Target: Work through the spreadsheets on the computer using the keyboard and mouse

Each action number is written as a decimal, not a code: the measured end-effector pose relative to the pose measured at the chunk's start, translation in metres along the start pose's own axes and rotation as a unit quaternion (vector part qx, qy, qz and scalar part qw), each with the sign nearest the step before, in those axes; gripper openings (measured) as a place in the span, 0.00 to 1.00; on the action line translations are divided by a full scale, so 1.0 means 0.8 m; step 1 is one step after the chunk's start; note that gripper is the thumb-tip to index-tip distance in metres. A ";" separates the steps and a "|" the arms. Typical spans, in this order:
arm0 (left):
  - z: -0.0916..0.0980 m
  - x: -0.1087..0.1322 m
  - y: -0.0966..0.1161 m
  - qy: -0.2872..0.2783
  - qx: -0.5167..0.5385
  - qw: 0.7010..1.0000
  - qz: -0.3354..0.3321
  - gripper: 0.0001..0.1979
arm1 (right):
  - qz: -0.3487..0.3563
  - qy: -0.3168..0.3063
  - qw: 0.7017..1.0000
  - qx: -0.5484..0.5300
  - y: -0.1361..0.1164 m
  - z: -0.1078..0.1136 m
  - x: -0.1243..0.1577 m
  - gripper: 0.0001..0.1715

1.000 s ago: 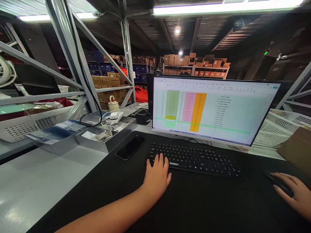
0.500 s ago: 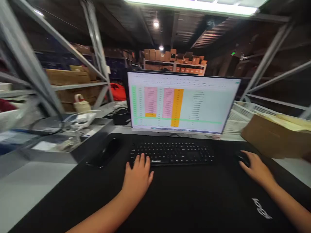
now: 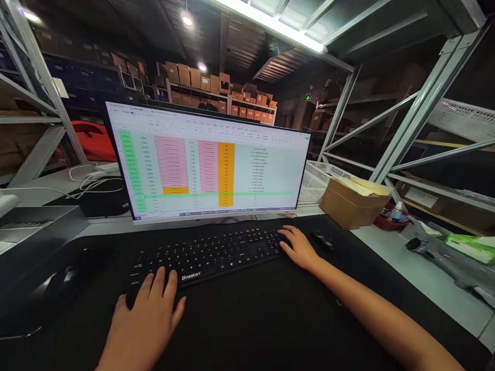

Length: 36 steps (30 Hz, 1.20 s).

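A black keyboard lies on the black desk mat. On its front left corner rest the spread fingers of my left hand. My right hand is at the keyboard's right end, fingers apart over the number keys, holding nothing. Just to the right of that hand sits a black mouse, untouched. Behind the keyboard stands a monitor showing a spreadsheet with pink, orange and green columns.
A cardboard box with yellowish contents stands right of the monitor, by white baskets. A grey scanner-like device lies far right. At left are a metal tray, white cables and a glossy black object.
My right hand has left the mouse and moved left to the keyboard's number keys. The view has turned right, while my left hand remains at the keyboard's left corner.
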<state>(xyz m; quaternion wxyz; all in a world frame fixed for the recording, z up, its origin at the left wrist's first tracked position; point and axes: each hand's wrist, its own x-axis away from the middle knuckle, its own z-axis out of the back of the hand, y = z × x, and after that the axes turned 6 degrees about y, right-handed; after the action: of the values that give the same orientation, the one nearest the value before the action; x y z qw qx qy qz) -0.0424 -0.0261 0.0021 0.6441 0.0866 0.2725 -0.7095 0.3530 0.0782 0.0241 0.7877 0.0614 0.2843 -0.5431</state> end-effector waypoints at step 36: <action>0.012 -0.001 0.009 -0.081 0.055 0.993 0.067 0.29 | -0.075 0.084 0.992 0.053 0.234 -0.002 0.060 0.38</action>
<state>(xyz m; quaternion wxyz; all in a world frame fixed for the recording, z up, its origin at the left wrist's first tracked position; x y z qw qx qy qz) -0.0329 -0.0307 0.0084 0.7044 0.0822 0.1735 -0.6834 0.5311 0.1147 -0.0419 0.7137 0.1276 0.3241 -0.6078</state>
